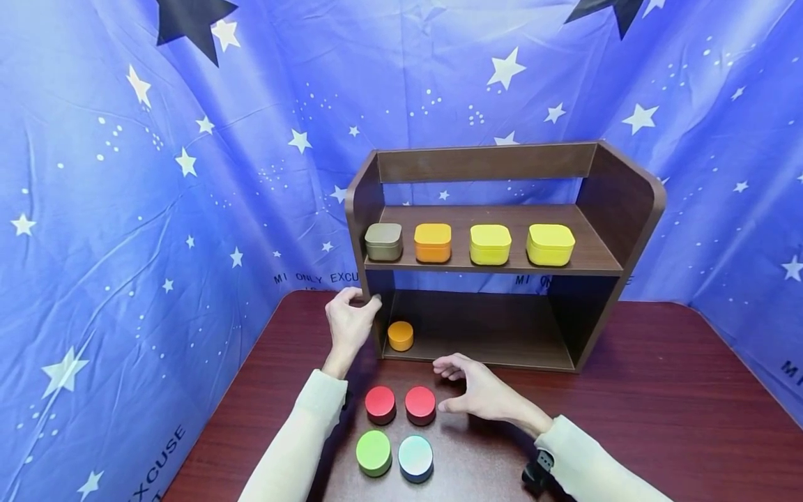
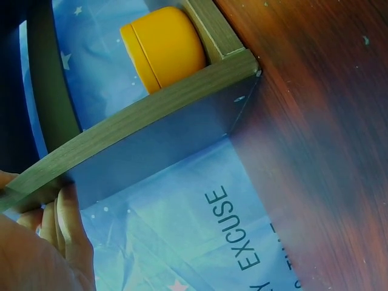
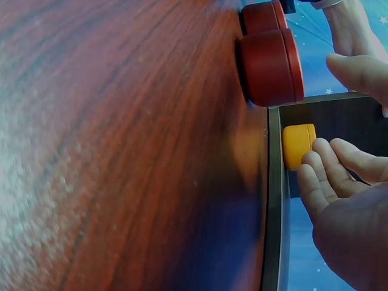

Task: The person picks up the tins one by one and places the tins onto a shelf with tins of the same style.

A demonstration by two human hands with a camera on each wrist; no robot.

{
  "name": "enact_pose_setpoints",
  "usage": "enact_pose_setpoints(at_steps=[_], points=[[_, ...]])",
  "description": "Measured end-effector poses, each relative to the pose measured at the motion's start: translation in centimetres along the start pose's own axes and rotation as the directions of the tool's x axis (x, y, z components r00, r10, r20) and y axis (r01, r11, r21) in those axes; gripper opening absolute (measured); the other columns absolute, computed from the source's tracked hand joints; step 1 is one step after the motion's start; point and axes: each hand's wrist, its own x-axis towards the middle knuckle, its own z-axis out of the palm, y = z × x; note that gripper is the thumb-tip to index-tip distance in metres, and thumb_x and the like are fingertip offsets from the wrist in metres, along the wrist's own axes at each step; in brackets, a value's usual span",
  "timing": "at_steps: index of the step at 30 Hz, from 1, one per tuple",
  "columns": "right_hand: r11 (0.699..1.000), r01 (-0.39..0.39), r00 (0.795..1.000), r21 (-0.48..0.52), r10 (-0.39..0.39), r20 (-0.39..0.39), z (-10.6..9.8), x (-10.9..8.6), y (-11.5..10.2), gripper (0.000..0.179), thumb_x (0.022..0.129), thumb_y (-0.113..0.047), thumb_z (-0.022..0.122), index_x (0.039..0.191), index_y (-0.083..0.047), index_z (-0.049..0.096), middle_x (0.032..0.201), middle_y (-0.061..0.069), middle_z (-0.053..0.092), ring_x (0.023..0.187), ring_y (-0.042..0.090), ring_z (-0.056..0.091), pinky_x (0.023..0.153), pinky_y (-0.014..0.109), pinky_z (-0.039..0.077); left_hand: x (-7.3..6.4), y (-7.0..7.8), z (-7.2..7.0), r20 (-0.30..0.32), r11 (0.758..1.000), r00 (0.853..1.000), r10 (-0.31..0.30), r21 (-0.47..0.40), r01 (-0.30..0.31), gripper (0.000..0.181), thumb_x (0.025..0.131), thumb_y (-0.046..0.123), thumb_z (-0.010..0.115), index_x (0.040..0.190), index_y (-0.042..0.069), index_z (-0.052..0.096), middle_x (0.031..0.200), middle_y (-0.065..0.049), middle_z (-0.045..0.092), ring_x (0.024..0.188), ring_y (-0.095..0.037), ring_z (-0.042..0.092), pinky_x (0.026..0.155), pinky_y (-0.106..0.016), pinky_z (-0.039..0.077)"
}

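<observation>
My left hand (image 1: pixel 350 321) grips the front edge of the left side panel of a dark brown wooden shelf (image 1: pixel 477 280); in the left wrist view its fingers (image 2: pixel 68 218) lie along the panel's outer face. Inside the lower level, close to that panel, sits a round orange tin (image 1: pixel 400 336). My right hand (image 1: pixel 479 390) hovers in front of the shelf, holding nothing, fingers loosely bent and thumb apart. Nearest to its thumb is a red round tin (image 1: pixel 420 406), with another red tin (image 1: pixel 380 405) beside it on the table.
A green round tin (image 1: pixel 373 453) and a pale blue one (image 1: pixel 416 459) stand nearer me. On the upper level are a grey-green square tin (image 1: pixel 384 242), an orange one (image 1: pixel 433 242) and two yellow ones (image 1: pixel 490 245). Blue starry cloth (image 1: pixel 251 174) surrounds the dark red table (image 1: pixel 665 376).
</observation>
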Motion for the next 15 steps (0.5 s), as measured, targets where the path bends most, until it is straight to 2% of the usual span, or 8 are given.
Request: enact_pose_setpoints(at_steps=[15], points=[[1.000, 0.004, 1.000, -0.020, -0.004, 0.000, 0.85, 0.49, 0.68, 0.068, 0.081, -0.012, 0.089, 0.139, 0.010, 0.061, 0.131, 0.024, 0.071, 0.119, 0.041, 0.068, 0.108, 0.036, 0.056, 0.08, -0.20, 0.02, 0.001, 1.000, 1.000, -0.012, 0.001, 0.012, 0.011, 0.079, 0.017, 0.084, 0.079, 0.007, 0.080, 0.081, -0.012, 0.078, 0.077, -0.025, 0.070, 0.072, -0.024, 0.050]])
